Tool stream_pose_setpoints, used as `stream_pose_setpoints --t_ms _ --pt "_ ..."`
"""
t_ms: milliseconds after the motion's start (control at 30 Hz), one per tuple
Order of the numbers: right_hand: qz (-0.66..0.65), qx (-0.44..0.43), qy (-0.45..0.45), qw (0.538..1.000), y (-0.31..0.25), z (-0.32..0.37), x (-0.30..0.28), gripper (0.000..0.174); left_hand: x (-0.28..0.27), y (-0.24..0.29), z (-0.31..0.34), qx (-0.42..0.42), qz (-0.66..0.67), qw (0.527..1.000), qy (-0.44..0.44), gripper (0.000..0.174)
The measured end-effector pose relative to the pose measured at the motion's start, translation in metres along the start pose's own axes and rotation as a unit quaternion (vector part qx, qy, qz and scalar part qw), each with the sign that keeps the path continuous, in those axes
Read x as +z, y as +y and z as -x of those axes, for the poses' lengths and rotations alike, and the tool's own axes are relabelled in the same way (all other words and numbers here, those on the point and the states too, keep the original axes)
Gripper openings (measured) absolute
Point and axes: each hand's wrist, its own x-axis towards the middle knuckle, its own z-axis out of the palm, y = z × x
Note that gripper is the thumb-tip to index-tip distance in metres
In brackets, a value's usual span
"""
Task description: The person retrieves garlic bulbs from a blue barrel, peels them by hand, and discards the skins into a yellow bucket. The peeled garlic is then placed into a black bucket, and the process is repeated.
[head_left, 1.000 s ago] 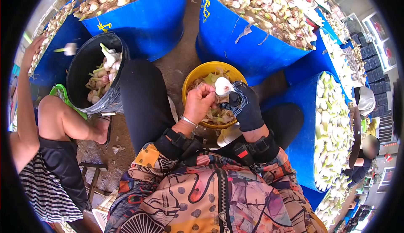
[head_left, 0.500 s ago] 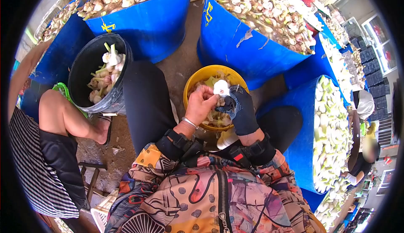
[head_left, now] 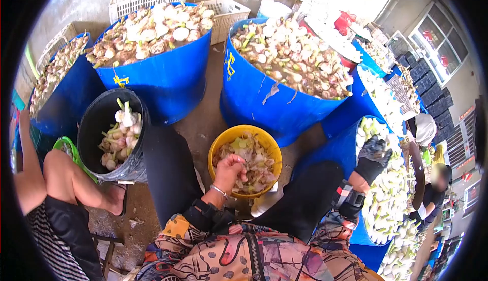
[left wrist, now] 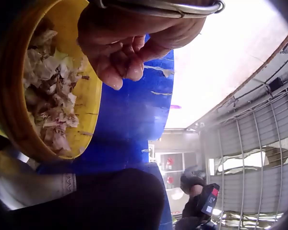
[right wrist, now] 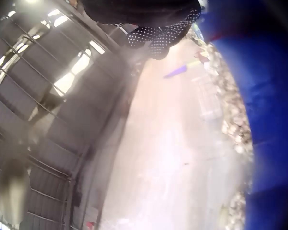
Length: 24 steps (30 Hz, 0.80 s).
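Bare left hand (head_left: pixel 230 172) hangs over the yellow bucket (head_left: pixel 274 151), its fingers loosely curled. In the left wrist view, no object shows between the fingertips of that hand (left wrist: pixel 120 62), which is beside the bucket's rim (left wrist: pixel 93 120). Papery skins (head_left: pixel 254 156) lie inside the bucket. At the right, the gloved right hand (head_left: pixel 373 158) is over the pale garlic bulbs (head_left: pixel 389 194) in a blue tub (head_left: pixel 333 151), fingers spread, no bulb visible in its grasp. Dotted glove fingers (right wrist: pixel 158 40) show at the top of the right wrist view.
A black bucket (head_left: pixel 89 128) of untrimmed garlic stands left of the knees. Large blue tubs (head_left: pixel 152 90) full of garlic are in front, with white crates (head_left: pixel 223 19) behind. Another person's bare leg (head_left: pixel 76 179) is at the left; a further person (head_left: pixel 434 194) is at the far right.
The right hand has moved from above the yellow bucket to the right-hand tub, away from the left hand. The white bulb between the hands is gone from there. The head view has tilted up.
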Motion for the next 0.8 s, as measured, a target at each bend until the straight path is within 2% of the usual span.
stream_pose_setpoints --t_ms 33,100,133,167,200,233,300,367,400,467,533,567,600,667,767,800 --pt "-0.078 0.035 0.008 0.996 -0.016 0.012 0.017 0.025 0.0 -0.002 -0.001 -0.009 -0.001 1.0 -0.001 0.008" --pt "-0.097 -0.067 -0.043 0.992 -0.03 0.029 0.06 0.011 0.001 -0.002 -0.002 -0.023 -0.004 1.0 -0.003 0.009" --pt "-0.152 -0.079 -0.099 0.98 -0.04 0.034 0.08 0.01 0.0 -0.001 -0.002 -0.024 -0.003 1.0 -0.005 0.009" --pt "-0.319 0.019 -0.228 0.92 -0.051 0.032 0.09 0.013 -0.001 -0.001 -0.002 -0.027 -0.002 1.0 -0.006 0.008" --pt "-0.443 0.154 -0.316 0.825 -0.062 0.03 0.1 0.023 -0.002 -0.002 -0.001 -0.03 0.0 1.0 -0.007 0.008" --pt "-0.429 0.177 -0.353 0.812 -0.09 0.022 0.115 0.023 -0.003 -0.002 0.0 -0.034 -0.001 0.999 -0.003 0.006" --pt "-0.227 0.023 -0.432 0.872 -0.119 -0.001 0.155 0.022 -0.006 -0.002 -0.002 -0.036 0.004 0.999 -0.005 0.005" --pt "-0.105 -0.106 -0.501 0.852 -0.11 -0.033 0.207 0.024 -0.006 0.0 -0.004 -0.043 0.009 0.999 -0.002 0.006" --pt "-0.149 -0.079 -0.578 0.798 -0.111 -0.042 0.228 0.024 -0.006 0.0 -0.005 -0.044 0.004 0.999 -0.002 0.006" --pt "0.02 -0.333 -0.567 0.753 -0.097 -0.062 0.276 0.028 -0.005 0.0 -0.007 -0.045 -0.01 0.999 -0.001 0.005" --pt "0.141 -0.378 -0.6 0.691 -0.099 -0.064 0.308 0.033 -0.006 -0.002 -0.011 -0.049 -0.032 0.998 -0.004 0.006" --pt "0.181 -0.466 -0.568 0.654 -0.091 -0.063 0.326 0.035 -0.006 -0.003 -0.013 -0.046 -0.038 0.998 -0.009 0.006" --pt "0.243 -0.462 -0.584 0.622 -0.092 -0.057 0.337 0.036 -0.006 -0.005 -0.014 -0.045 -0.045 0.998 -0.014 0.007" --pt "0.302 -0.444 -0.595 0.598 -0.097 -0.046 0.351 0.036 -0.004 -0.005 -0.015 -0.035 -0.061 0.997 -0.026 0.007" --pt "0.345 -0.443 -0.625 0.542 -0.106 -0.036 0.358 0.035 0.001 -0.001 -0.012 -0.028 -0.097 0.994 -0.045 0.007" --pt "0.334 -0.444 -0.63 0.543 -0.104 -0.037 0.362 0.035 0.002 0.001 -0.012 -0.031 -0.099 0.993 -0.048 0.006"
